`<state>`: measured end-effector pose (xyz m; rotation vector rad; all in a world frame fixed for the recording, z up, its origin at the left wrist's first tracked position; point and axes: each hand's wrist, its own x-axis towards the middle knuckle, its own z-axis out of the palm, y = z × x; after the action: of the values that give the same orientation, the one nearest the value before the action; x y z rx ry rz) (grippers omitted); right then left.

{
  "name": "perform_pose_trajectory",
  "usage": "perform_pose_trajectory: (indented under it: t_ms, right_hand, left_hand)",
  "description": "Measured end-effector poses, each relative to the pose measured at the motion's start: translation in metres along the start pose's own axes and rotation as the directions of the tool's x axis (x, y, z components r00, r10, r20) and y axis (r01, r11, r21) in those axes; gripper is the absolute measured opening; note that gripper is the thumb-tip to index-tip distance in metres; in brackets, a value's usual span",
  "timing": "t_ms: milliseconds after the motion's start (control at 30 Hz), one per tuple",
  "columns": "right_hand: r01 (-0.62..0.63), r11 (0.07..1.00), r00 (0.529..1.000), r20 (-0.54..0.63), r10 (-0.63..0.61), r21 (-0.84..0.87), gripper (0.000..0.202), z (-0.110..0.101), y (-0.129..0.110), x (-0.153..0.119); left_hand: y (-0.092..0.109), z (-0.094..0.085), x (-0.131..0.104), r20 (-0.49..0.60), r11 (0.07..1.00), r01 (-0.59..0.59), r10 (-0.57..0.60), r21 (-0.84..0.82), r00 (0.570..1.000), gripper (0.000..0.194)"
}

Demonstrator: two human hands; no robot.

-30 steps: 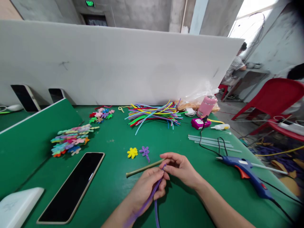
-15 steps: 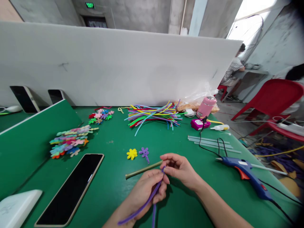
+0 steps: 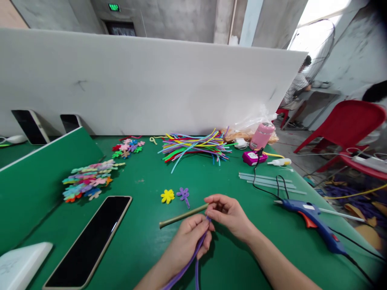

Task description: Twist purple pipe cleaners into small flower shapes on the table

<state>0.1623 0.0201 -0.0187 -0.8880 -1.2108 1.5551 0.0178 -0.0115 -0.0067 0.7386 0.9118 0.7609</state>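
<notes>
Fingers (image 3: 216, 216) together on a purple strand (image 3: 191, 260), near a green stick (image 3: 184, 216)

Bright upper right, soft shadows below

We see white light burning out the window (image 3: 320, 30) at upper right, while the green table (image 3: 211, 181) looks evenly lit. Soft shadows lie beneath the left hand (image 3: 189, 237) and right hand (image 3: 226, 213). Thin glare marks the large phone (image 3: 90, 241). We notice stretched edges and a dark upper-right corner.
</notes>
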Motion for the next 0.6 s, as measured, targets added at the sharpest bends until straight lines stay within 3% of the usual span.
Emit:
perform_pose_trajectory:
  t_ms: [133, 267, 467, 600]
  right_hand:
    - [0.119, 0.972, 0.992, -0.002, -0.122, -0.202, 0.021, -0.003, -0.004, -0.002]
    - [0.316, 0.823, 0.949, 0.153, -0.277, -0.472, 0.022, -0.006, -0.012, -0.005]
    - [0.494, 0.572, 0.869, 0.341, -0.359, -0.655, 0.024, -0.008, -0.017, -0.006]
    - [0.535, 0.501, 0.844, 0.403, -0.354, -0.68, 0.021, -0.01, -0.021, -0.005]
  left_hand:
    - [0.005, -0.004, 0.0, 0.042, 0.993, -0.028, 0.033, -0.119, 0.999, 0.02]
    - [0.007, -0.008, 0.0, 0.121, 0.983, -0.033, 0.056, -0.182, 0.991, 0.021]
    - [0.007, -0.007, -0.001, 0.152, 0.985, -0.01, 0.037, -0.172, 0.988, 0.024]
    - [0.008, -0.007, -0.003, 0.155, 0.991, 0.013, 0.008, -0.134, 0.988, 0.023]
